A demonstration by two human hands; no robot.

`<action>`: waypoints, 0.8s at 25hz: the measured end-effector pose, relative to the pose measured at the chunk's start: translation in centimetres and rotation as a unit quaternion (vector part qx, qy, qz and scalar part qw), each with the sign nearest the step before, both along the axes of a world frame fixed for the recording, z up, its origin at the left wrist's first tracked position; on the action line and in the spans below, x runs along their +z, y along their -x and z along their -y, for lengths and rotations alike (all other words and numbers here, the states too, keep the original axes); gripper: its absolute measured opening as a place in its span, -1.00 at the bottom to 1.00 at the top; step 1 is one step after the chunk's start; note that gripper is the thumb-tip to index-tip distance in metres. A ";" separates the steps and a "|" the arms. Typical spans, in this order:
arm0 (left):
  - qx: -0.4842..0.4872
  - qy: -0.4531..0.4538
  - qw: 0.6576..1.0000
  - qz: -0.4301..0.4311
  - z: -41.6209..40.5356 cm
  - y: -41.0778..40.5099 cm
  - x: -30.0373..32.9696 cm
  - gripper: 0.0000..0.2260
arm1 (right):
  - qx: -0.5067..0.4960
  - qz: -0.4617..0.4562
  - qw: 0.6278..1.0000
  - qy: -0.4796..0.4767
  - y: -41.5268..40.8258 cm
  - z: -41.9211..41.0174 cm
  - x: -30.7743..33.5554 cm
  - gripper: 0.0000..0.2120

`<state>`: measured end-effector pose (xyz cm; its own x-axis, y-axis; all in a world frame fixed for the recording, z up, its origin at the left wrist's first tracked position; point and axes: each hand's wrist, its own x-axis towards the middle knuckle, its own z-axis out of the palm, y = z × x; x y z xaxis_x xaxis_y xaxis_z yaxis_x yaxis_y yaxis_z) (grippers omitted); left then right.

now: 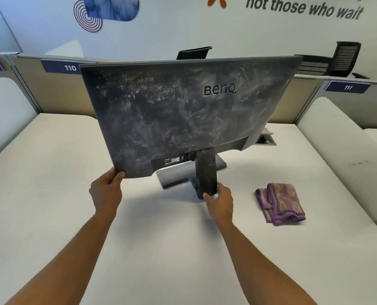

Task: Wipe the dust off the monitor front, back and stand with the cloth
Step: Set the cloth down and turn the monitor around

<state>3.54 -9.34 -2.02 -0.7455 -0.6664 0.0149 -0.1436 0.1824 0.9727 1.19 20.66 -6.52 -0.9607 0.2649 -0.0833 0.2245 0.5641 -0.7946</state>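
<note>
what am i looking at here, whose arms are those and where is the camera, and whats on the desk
There is one picture, taken by a wide-angle camera worn on a person's head, looking forward and down. The two bare arms are that person's own. No robot is involved.

On the white desk stands a monitor, its dusty back turned toward the camera. The left hand grips the monitor's lower corner. The right hand holds the bottom of the stand's upright post.

A folded purple cloth lies on the desk, to the right of the stand, untouched. Office chairs and desk dividers show behind.
</note>
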 end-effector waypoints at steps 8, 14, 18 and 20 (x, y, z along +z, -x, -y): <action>-0.018 0.011 1.000 0.012 1.7 4.4 -0.2 -0.71 | 0.008 0.010 0.999 -0.047 0.7 2.3 -1.0 -0.41; -0.034 0.036 0.999 0.007 2.3 7.7 -0.3 -0.73 | -0.013 0.004 0.999 -0.032 1.8 3.3 -1.2 -0.46; -0.035 0.044 0.998 0.009 2.8 9.2 -0.7 -0.75 | -0.026 -0.007 0.999 -0.024 2.2 3.8 -1.4 -0.48; -0.045 0.044 0.998 0.014 3.1 9.9 -0.6 -0.74 | -0.036 -0.009 0.999 -0.015 2.5 4.0 -1.4 -0.49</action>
<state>-6.35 -12.40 -2.63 -0.8035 -0.5934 0.0477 -0.1503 0.2798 0.9482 -1.27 16.62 -7.94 -0.9405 0.3349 -0.0577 0.2512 0.5707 -0.7818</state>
